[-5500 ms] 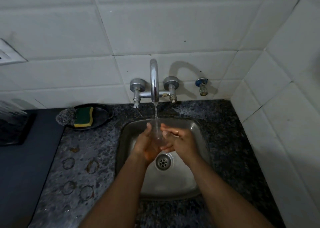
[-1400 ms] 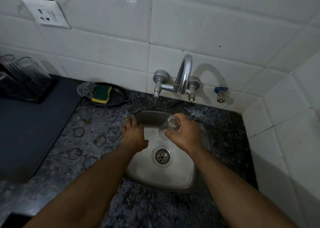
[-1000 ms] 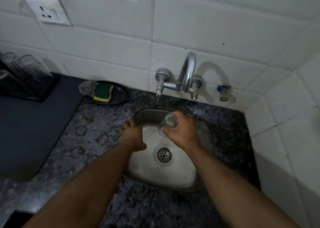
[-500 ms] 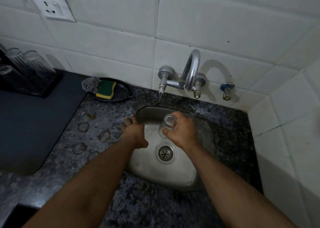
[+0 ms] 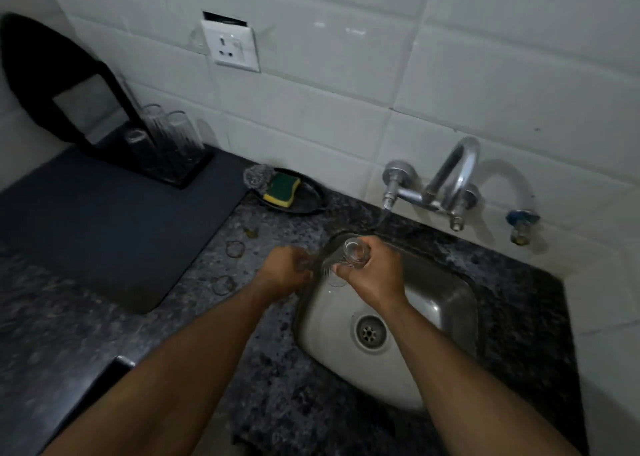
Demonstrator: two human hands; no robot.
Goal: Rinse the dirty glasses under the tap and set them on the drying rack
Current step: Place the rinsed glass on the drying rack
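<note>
Glass (image 5: 351, 253): clear, unlabelled, tilted over sink (image 5: 436, 303); right hand (image 5: 375, 270) fingers curled round it. Left hand (image 5: 285, 272): fingers curled; blurred, contents unclear. Rack (image 5: 180, 175) holds glasses.

We see a yellow-and-green sponge (image 5: 282, 190) on a black dish (image 5: 308, 202), speckled dark granite counter (image 5: 516, 317), white wall tiles (image 5: 346, 109).

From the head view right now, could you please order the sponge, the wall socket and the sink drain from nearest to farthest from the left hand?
1. Sink drain, right of the left hand, in the basin.
2. Sponge, behind the hand, on its dark dish.
3. Wall socket, high on the tiles.
</note>
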